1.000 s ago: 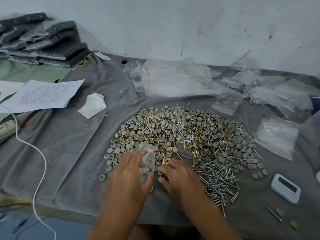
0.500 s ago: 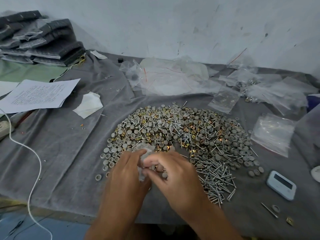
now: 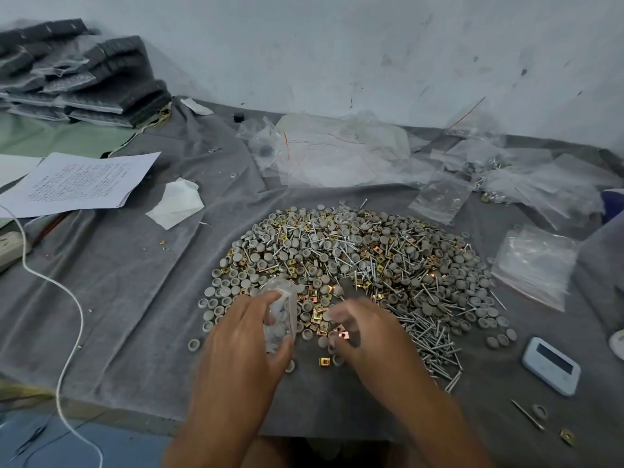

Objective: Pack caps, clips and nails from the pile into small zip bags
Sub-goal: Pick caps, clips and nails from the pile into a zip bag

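A grey cloth [image 3: 111, 282] covers the table, and at centre frame lies the big pile [image 3: 354, 265] of grey caps, brass clips and nails, with a stack of empty zip bags [image 3: 535, 265] at right. Below the pile the left hand [image 3: 243, 336] grips a small zip bag [image 3: 280, 315] already holding caps, while the right hand [image 3: 368, 332], fingers curled, pinches a brass clip [image 3: 342, 334] at the pile's near edge. The loosely held bag could sag shut or tip, spilling caps, and the tiny clip could slip from the pinch
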